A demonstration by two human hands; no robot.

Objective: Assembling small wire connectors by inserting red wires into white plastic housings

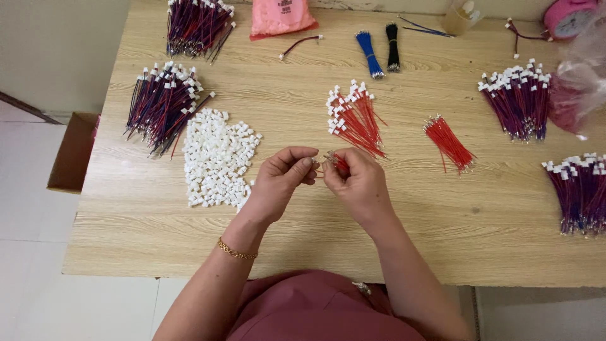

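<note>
My left hand [282, 179] and my right hand [357, 180] meet over the middle of the wooden table [442, 233]. The right hand pinches a few short red wires [335, 160] with metal tips. The left hand's thumb and fingers pinch something small and white at those tips; it is mostly hidden. A heap of small white plastic connectors [218, 158] lies just left of my left hand. A fan of red wires with white connectors fitted [353, 117] lies just beyond my hands. A bare red wire bundle [449, 142] lies to the right.
Bundles of purple-and-red wires with white connectors lie at far left [161, 104], top left [196, 25], upper right [519, 101] and right edge [579, 192]. Blue [368, 54] and black [392, 45] wire bundles and a pink bag [281, 17] sit at the back. A cardboard box [72, 151] stands on the floor left.
</note>
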